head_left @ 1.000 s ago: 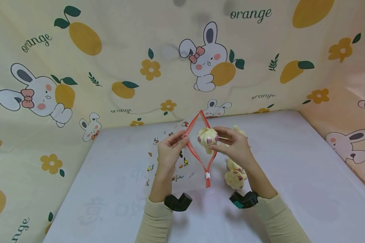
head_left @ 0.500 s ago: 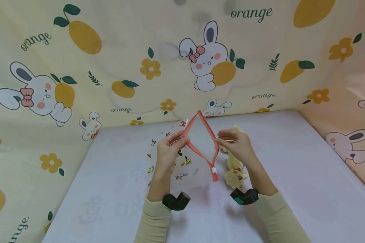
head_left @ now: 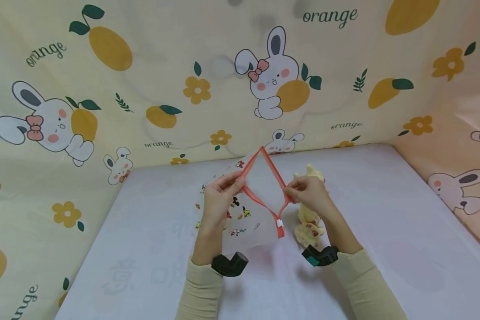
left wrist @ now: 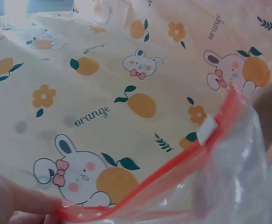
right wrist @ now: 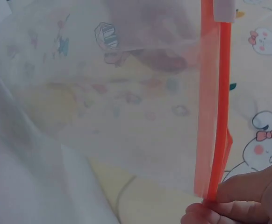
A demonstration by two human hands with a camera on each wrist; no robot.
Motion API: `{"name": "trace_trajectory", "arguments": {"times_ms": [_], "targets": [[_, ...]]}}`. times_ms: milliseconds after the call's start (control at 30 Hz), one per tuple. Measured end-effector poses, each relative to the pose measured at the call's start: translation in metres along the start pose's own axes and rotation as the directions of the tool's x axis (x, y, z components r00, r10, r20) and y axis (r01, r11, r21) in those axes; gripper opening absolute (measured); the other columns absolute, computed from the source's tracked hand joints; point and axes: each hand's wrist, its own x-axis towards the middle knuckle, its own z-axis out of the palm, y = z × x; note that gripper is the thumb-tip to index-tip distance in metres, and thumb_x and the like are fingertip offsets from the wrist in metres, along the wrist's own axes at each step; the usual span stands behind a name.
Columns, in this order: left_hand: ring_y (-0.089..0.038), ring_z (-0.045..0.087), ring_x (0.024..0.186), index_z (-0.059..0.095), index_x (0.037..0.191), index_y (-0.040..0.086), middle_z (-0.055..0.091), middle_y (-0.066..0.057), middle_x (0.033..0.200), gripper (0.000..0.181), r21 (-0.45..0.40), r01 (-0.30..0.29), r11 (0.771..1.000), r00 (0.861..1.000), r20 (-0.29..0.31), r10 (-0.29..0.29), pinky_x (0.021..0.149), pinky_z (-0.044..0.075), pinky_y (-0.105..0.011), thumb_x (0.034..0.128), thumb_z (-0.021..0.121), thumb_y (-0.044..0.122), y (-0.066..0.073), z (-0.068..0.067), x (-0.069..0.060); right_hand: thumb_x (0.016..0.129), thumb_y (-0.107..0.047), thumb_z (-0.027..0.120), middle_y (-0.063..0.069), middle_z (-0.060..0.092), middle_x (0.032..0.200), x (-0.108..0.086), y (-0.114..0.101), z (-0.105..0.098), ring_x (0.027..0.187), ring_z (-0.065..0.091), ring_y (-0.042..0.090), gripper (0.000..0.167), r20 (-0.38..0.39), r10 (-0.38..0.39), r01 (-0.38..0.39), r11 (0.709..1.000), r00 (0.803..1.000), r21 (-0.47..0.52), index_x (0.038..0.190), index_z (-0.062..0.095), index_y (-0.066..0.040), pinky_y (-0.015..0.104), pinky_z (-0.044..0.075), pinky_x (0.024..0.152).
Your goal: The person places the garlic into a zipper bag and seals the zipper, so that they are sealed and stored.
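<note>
A clear zip bag with cartoon prints and a red zip rim [head_left: 273, 170] is held up, its mouth spread in a diamond. My left hand [head_left: 220, 198] pinches the left side of the rim between thumb and fingers. On the opposite side, my right hand [head_left: 312, 193] pinches the rim, seen closely in the right wrist view, where the red zip strip [right wrist: 224, 107] runs up from the fingertips. The white slider [head_left: 279, 223] sits near the rim's lower end. Several garlic bulbs [head_left: 309, 233] lie on the table beside the bag, partly behind my right hand. The bag's contents are unclear.
The white-covered table [head_left: 152, 231] meets a patterned cloth backdrop [head_left: 240, 111] at the rear. A second cloth side [head_left: 456, 191] rises on the right. Each wrist wears a black camera [head_left: 230, 264].
A garlic bulb was in my right hand at the bag's mouth one second ago and is out of that hand now. The right hand has since taken hold of the rim.
</note>
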Motion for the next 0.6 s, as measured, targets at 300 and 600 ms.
{"name": "trace_trajectory", "arguments": {"times_ms": [300, 600], "targets": [[-0.005, 0.063, 0.070, 0.069, 0.107, -0.006, 0.068, 0.004, 0.079, 0.023, 0.152, -0.029, 0.988, 0.998, -0.043, 0.036, 0.071, 0.053, -0.015, 0.0850, 0.069, 0.000, 0.011, -0.013, -0.004, 0.091, -0.013, 0.065, 0.012, 0.071, 0.077, -0.002, -0.002, -0.004, 0.063, 0.061, 0.006, 0.021, -0.028, 0.020, -0.020, 1.000, 0.999, 0.016, 0.095, 0.069, 0.007, 0.025, 0.058, 0.063], [-0.005, 0.055, 0.061, 0.061, 0.093, -0.004, 0.057, 0.007, 0.069, 0.009, 0.264, -0.050, 0.963, 0.992, -0.097, 0.079, 0.052, 0.041, -0.015, 0.0857, 0.065, 0.000, 0.008, -0.016, -0.003, 0.090, -0.011, 0.067, 0.009, 0.071, 0.074, -0.003, -0.002, -0.007, 0.061, 0.061, 0.001, 0.020, -0.065, 0.007, -0.004, 0.999, 0.998, 0.043, 0.093, 0.069, 0.009, 0.021, 0.056, 0.061]]}}
